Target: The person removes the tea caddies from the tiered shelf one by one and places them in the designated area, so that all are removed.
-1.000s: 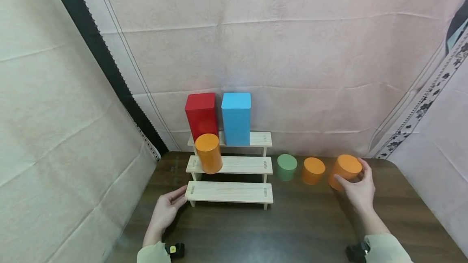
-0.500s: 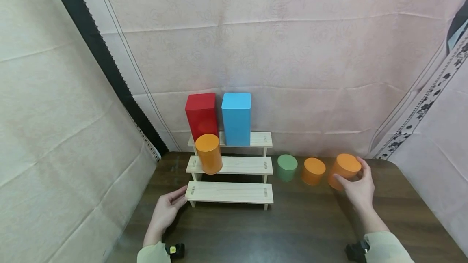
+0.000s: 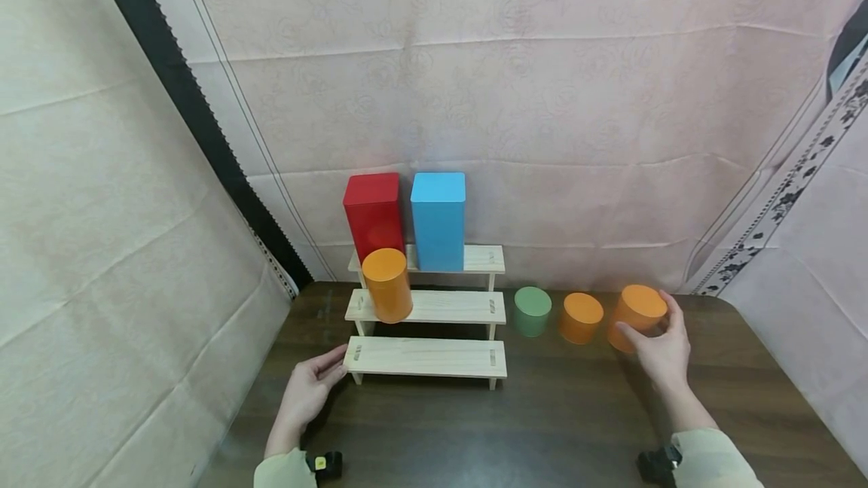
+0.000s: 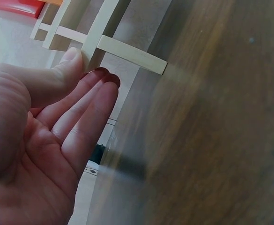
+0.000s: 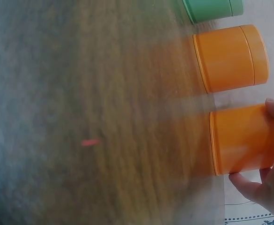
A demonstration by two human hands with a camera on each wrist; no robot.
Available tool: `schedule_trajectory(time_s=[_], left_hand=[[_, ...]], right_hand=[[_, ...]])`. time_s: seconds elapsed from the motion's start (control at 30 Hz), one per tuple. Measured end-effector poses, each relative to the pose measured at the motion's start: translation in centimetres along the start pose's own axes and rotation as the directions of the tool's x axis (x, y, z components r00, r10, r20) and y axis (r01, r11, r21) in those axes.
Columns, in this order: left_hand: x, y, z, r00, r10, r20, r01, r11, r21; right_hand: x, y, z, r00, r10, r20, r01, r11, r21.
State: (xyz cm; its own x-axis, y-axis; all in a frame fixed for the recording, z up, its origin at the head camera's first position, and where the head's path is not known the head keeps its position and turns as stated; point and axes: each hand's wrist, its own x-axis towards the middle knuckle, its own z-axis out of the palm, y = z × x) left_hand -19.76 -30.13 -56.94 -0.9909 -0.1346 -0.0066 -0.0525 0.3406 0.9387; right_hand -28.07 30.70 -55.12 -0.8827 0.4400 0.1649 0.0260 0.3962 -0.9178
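A three-step wooden display shelf (image 3: 427,356) stands on the table. My left hand (image 3: 308,390) pinches the left end of its lowest step, thumb and fingertips at the board's end (image 4: 92,58) in the left wrist view. At the right, my right hand (image 3: 664,349) grips a tall orange lidded canister (image 3: 637,315), with thumb and fingers on opposite sides. The canister stands upright, its base at the table in the right wrist view. Left of it are a shorter orange canister (image 3: 580,318) and a green canister (image 3: 532,312).
On the top step stand a red box (image 3: 373,209) and a blue box (image 3: 438,224). Another orange canister (image 3: 388,288) occupies the left of the middle step. Pale cloth (image 3: 515,96) hangs behind the dark wooden table (image 3: 542,428) and along its sides.
My right hand and the top of the tall orange canister have shifted very slightly left. The left hand, the shelf and the other things stay as they were.
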Motion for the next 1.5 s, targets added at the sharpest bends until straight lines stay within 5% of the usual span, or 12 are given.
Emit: schedule_trajectory(time_s=[1.5], left_hand=[[0.04, 0.03, 0.03, 1.000, -0.016, -0.017, 0.016, 1.000, -0.001]], right_hand=[[-0.30, -0.02, -0.89, 0.999, -0.030, 0.039, 0.028, 0.999, 0.040]])
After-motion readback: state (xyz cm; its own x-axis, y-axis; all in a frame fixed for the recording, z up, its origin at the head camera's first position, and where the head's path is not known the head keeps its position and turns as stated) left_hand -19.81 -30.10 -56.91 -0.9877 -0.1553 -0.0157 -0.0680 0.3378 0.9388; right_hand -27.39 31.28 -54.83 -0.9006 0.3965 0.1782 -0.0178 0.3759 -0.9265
